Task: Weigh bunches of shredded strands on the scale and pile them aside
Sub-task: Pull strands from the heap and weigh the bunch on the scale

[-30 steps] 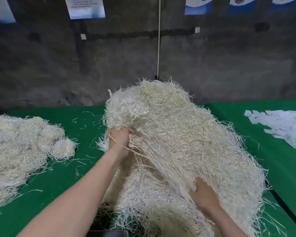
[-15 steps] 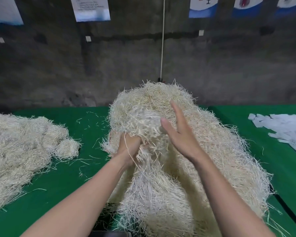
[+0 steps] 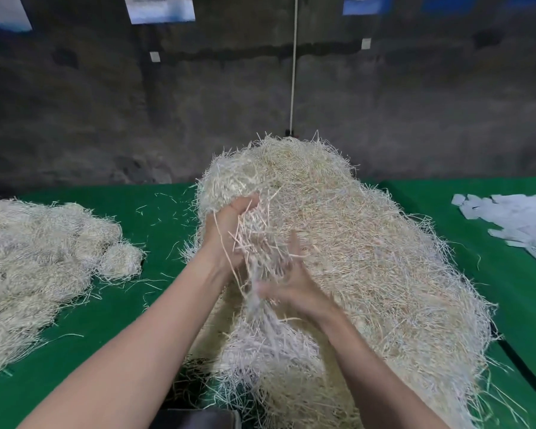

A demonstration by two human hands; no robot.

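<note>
Reaching into the big heap of shredded strands point(image 3: 369, 258) in the middle of the green worktop point(image 3: 155, 289), the left hand point(image 3: 229, 233) was clamped on a bunch of strands point(image 3: 257, 239), and the blurred right hand point(image 3: 291, 289) cupped it loosely from below. A second pile point(image 3: 37, 258) lay well apart at left.

Two hands point(image 3: 229, 233) point(image 3: 288, 286), two strand heaps point(image 3: 353, 258) point(image 3: 34, 261), and one paper-slip pile point(image 3: 514, 224) at three o'clock are counted.
</note>
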